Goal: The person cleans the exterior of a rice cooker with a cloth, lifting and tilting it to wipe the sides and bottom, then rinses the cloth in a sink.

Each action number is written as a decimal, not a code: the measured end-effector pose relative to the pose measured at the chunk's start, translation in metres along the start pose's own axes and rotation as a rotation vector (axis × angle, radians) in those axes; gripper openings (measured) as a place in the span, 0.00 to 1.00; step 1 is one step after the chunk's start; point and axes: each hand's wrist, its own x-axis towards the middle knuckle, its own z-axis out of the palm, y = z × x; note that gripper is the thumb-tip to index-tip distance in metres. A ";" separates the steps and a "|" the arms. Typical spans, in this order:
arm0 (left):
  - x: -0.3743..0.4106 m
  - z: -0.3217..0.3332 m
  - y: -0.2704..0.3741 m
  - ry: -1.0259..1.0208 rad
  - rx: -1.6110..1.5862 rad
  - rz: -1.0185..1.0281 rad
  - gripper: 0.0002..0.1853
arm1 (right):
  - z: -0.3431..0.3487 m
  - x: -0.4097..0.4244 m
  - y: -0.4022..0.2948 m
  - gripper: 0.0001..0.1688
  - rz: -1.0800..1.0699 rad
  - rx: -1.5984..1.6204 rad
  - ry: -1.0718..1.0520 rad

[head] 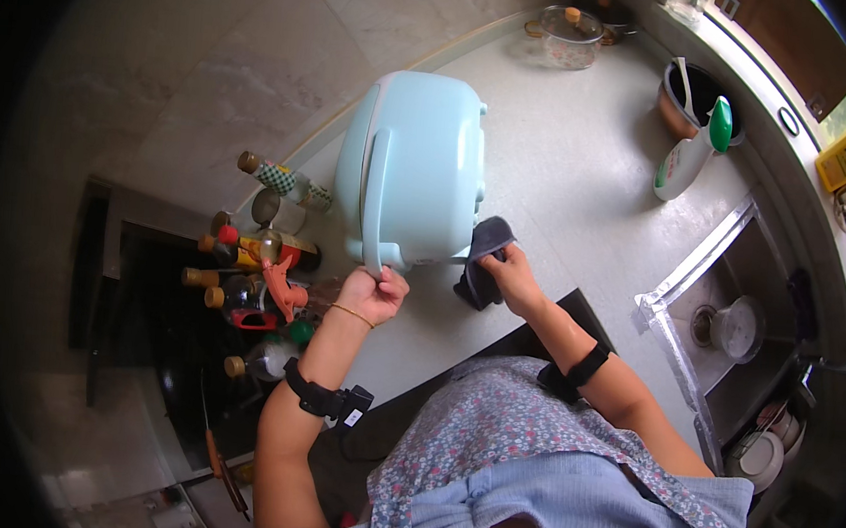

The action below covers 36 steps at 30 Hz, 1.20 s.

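Observation:
A light-blue rice cooker (429,169) is tipped over on the grey-white countertop (547,170), its lid side to the left and its small-footed base to the right. I cannot tell whether it rests fully on its side. My left hand (375,294) has its fingers curled around the near end of the carrying handle (376,194). A dark grey cloth (491,243) is pinched in my right hand (514,279), bunched against the near corner of the base. Part of the cloth hangs down over the counter.
Sauce bottles (247,252) and an orange spray-bottle head (283,291) crowd the left, beside a black cooktop (168,327). A glass pot (569,42) stands at the back. Rightward are a white spray bottle (684,164), a bowl (675,109) and the sink (725,263).

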 end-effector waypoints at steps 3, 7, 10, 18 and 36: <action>0.000 -0.002 0.004 -0.016 0.019 0.007 0.07 | -0.008 0.010 -0.008 0.16 0.200 0.079 -0.070; 0.000 -0.001 0.007 -0.035 0.033 0.012 0.10 | -0.005 0.022 -0.022 0.13 0.390 0.068 -0.094; 0.005 -0.009 0.010 -0.088 0.086 0.062 0.41 | -0.003 0.026 -0.022 0.11 0.367 0.000 -0.085; -0.001 -0.007 0.009 -0.072 0.101 0.036 0.41 | -0.029 0.010 -0.011 0.17 0.159 -0.004 -0.126; -0.003 -0.002 0.006 -0.045 0.090 0.020 0.41 | -0.023 0.028 -0.028 0.17 0.113 -0.169 -0.089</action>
